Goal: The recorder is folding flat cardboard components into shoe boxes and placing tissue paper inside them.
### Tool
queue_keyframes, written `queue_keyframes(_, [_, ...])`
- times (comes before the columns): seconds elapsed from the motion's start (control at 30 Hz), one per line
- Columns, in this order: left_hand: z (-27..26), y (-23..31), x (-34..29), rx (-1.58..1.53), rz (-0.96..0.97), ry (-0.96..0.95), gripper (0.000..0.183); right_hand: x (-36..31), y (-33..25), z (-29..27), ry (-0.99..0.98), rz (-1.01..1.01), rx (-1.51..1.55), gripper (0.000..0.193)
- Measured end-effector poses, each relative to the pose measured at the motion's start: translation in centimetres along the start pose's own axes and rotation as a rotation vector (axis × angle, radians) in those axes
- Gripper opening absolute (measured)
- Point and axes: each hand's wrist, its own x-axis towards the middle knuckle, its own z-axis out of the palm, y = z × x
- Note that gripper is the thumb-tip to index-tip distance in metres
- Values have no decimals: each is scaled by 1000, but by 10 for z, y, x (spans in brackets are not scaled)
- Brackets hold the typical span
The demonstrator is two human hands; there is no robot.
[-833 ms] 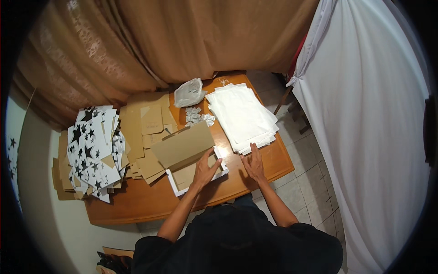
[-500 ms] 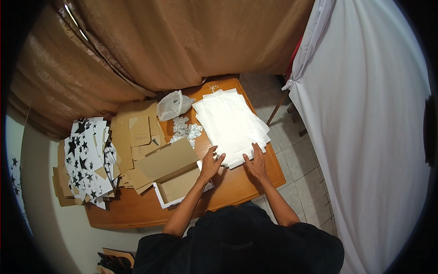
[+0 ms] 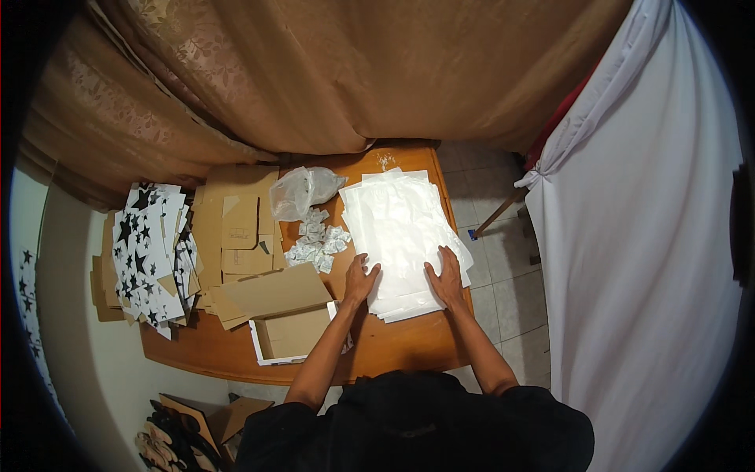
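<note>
A stack of white paper sheets [image 3: 405, 236] lies on the wooden table in front of me, its edges uneven. My left hand [image 3: 361, 281] is at the stack's left edge with fingers spread and nothing in it. At the right edge, my right hand [image 3: 447, 278] rests over the sheets, its fingers also apart. Left of my left forearm stands an open cardboard box [image 3: 295, 334] with white outer sides, its brown lid raised. Small white packets [image 3: 318, 245] lie in a loose heap between the box and a clear plastic bag [image 3: 305, 193].
Flattened brown cardboard [image 3: 238, 224] is piled on the left of the wooden table [image 3: 409, 354]. Beside it is a pile of white star-printed card pieces [image 3: 149, 256]. A brown curtain [image 3: 314, 71] hangs behind, a white cloth [image 3: 629, 236] at the right. Shoes [image 3: 173, 436] show at lower left.
The view has shifted and turned a little. Both hands stay at the sides of the paper stack, which sits straighter in the picture. The box remains open.
</note>
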Motion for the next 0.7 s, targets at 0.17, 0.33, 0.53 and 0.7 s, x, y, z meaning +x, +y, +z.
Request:
queue_keyframes(0.17, [10,-11,26,38,-31,32,57,29,11,13,12,-6,-13,64])
queue_keyframes(0.33, [17,-12,33,187,-23,68,51,42,13,23,79,130,-213,62])
queue_keyframes(0.53, [19,-14,33,135,19,89,50,53,27,30,210,183,70,62])
queue_keyframes(0.7, [17,-4,26,108,14,66,48,52,20,15,218,232,148,42])
